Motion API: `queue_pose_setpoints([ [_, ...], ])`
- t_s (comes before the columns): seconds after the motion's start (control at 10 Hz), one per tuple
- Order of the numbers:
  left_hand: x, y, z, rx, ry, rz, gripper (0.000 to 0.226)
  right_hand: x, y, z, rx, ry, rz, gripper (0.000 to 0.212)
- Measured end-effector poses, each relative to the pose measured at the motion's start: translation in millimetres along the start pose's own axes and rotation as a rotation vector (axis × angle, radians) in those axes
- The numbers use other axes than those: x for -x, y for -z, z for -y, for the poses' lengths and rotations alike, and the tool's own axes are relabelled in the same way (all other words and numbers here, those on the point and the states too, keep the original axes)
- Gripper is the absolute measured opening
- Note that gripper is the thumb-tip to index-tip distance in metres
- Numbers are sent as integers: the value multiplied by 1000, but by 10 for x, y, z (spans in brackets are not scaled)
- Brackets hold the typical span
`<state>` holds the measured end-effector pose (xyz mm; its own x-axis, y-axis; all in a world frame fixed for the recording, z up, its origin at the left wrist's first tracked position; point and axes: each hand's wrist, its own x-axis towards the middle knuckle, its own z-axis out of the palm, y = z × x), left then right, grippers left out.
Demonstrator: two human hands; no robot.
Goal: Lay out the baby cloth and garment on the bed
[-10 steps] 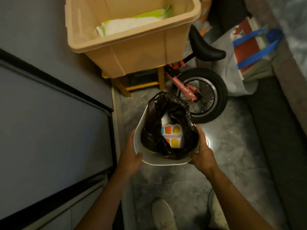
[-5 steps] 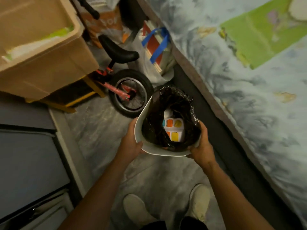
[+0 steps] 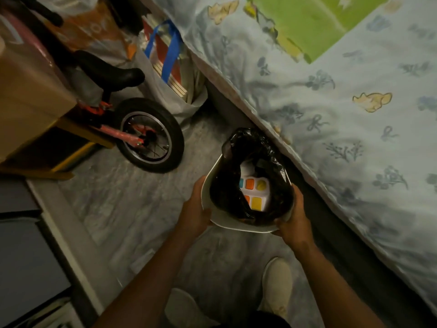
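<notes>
White bin (image 3: 238, 224) is gripped by both hands, left (image 3: 196, 213) and right (image 3: 294, 221), just beside the bed (image 3: 331, 114).

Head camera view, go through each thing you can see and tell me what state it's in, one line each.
White bin: held off the floor by both hands, lined, tilted.
Black liner bag: open, rim loosely bunched.
Toy with coloured buttons: lying inside the bag.
Left hand: gripping the bin's left side.
Right hand: gripping the bin's right side.
Balance bike: parked on the floor.
Bed: covered by a printed sheet.
Bag with blue handles: standing open, filled.
</notes>
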<state>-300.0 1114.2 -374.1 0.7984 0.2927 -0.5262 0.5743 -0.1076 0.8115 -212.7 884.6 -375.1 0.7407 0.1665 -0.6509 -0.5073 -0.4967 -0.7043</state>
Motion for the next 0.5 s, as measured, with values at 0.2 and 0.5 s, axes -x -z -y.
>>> queue_pose_setpoints([
  [0.2,-141,-163,24,-47,-22,-53,73,-116,62,-135,-64,-2,-16,100],
  [0.5,-232,-170,-539,-528,200,-192,53,-129,301,467,221,23,33,59],
])
